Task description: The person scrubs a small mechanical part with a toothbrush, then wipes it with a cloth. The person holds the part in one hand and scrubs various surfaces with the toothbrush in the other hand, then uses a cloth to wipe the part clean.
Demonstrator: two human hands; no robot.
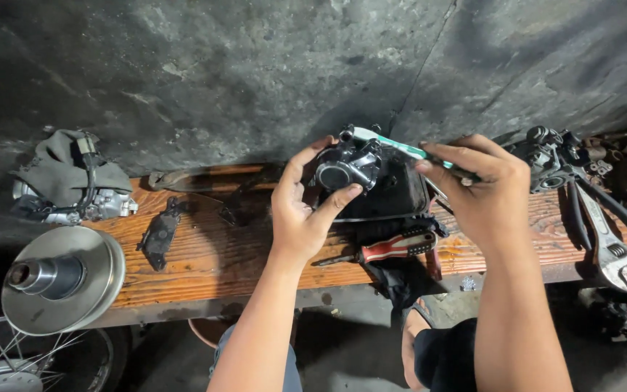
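The left hand point(300, 210) holds a dark metal part, a brake caliper point(347, 168) by the look of it, up above the wooden counter point(205, 254). Thumb and fingers are clamped around its lower left side, and its round bore faces the camera. From the right comes the right hand point(484, 190), fingers pinched shut on a green and white toothbrush point(393, 145).

The brush's long axis runs nearly level, handle at the right and head at the upper left, and the head rests right on top of the caliper. So the caliper lies to the left of the right hand, just beyond the fingertips, with the brush bridging the gap. The left hand is the nearer one: it is touching the part, while the right touches only the brush.

Below them on the counter lie a red-handled screwdriver point(390, 248) and a dark tray point(400, 190) behind the caliper. An adjustable wrench point(611, 243) sits well off to the right, and a pulley drum point(63, 279) stands at the far left.
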